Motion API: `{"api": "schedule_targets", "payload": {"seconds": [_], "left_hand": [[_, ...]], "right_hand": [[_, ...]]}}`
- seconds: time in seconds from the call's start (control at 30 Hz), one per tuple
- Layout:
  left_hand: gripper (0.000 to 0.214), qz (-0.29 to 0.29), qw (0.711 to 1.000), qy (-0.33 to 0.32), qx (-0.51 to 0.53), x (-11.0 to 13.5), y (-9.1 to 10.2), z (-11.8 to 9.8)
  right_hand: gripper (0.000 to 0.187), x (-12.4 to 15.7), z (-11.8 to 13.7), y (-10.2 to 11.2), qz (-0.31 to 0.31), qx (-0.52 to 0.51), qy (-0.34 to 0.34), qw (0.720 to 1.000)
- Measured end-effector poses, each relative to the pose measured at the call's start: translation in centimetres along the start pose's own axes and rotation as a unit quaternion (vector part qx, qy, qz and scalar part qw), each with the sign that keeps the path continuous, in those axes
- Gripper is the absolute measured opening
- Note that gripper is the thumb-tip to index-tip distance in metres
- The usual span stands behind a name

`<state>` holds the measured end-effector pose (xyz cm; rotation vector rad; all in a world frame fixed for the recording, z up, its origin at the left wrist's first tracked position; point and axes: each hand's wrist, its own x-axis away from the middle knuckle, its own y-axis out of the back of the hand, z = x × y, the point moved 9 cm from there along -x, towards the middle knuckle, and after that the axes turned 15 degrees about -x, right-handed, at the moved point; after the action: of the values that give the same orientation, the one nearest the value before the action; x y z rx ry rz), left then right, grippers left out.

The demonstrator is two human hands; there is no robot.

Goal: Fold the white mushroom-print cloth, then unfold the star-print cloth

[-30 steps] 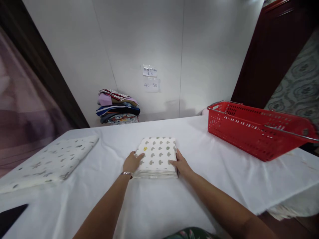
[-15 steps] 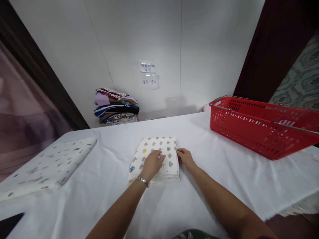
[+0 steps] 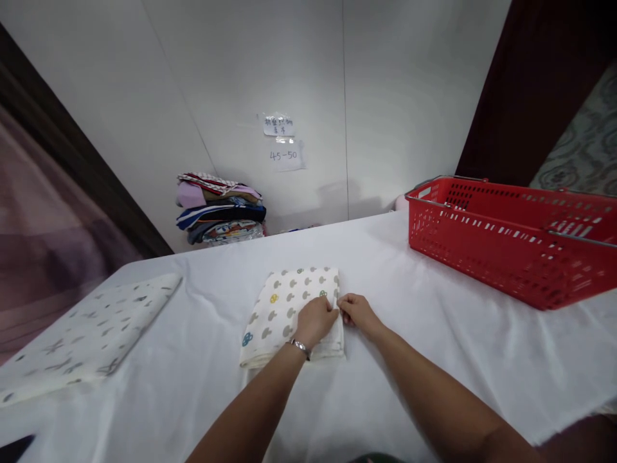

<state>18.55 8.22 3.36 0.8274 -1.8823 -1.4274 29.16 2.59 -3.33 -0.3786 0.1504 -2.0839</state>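
Note:
A folded white cloth (image 3: pixel 279 321) with grey mushroom prints and a few coloured ones lies flat in front of me. My left hand (image 3: pixel 315 320), with a silver bracelet at the wrist, rests over its right part. The fingers there are curled closed at the cloth near its right edge, their tips partly hidden. My right hand (image 3: pixel 359 314) pinches that same right edge from the side, thumb and forefinger together. The two hands almost meet.
Another folded white cloth with leaf-like prints (image 3: pixel 91 334) lies on the left of the white-covered table (image 3: pixel 202 399). A red perforated basket (image 3: pixel 486 257) with metal handles stands at the right. Stacked folded fabrics (image 3: pixel 222 209) sit behind the table by the wall, below paper labels (image 3: pixel 284 154).
My left hand has moved right across the cloth to its right edge, its fingers going from spread to closed. My right hand stays at that edge. The view has shifted slightly.

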Motion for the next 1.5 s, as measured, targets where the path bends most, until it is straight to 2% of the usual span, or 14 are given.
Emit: {"api": "schedule_targets", "payload": {"seconds": [0.3, 0.47, 0.63, 0.83, 1.07, 1.23, 1.37, 1.5], "left_hand": [[0.015, 0.007, 0.994, -0.006, 0.108, -0.2, 0.3, 0.4], [0.014, 0.003, 0.990, -0.008, 0.142, -0.1, 0.0, 0.4], [0.014, -0.005, 0.988, -0.012, 0.156, -0.3, 0.0, 0.5], [0.016, -0.012, 0.986, -0.024, 0.162, -0.5, -0.3, 0.6], [0.025, -0.012, 0.989, -0.034, 0.146, 0.3, -0.4, -0.1], [0.022, 0.009, 0.991, -0.003, 0.131, 0.3, -0.3, 0.0], [0.021, 0.017, 0.992, -0.004, 0.129, 0.3, -0.3, 0.0], [0.010, 0.028, 0.993, -0.005, 0.112, 0.4, -0.7, 0.0]], "right_hand": [[0.026, 1.1, 0.3, -0.7, 0.030, 0.005, -0.018, 0.999], [0.019, 1.7, 0.9, -1.2, 0.056, 0.021, -0.024, 0.998], [0.007, 2.1, 0.8, -1.9, 0.086, 0.048, -0.040, 0.994], [0.015, 2.4, 0.4, -2.6, 0.098, 0.052, -0.058, 0.992], [0.011, 3.5, 0.9, -3.7, 0.142, 0.042, -0.075, 0.986], [0.023, 4.1, 0.9, -4.1, 0.169, 0.039, -0.085, 0.981], [0.036, 4.7, 0.3, -4.2, 0.227, 0.019, -0.117, 0.967], [0.040, 5.2, 0.1, -4.2, 0.281, -0.017, -0.147, 0.948]]}}
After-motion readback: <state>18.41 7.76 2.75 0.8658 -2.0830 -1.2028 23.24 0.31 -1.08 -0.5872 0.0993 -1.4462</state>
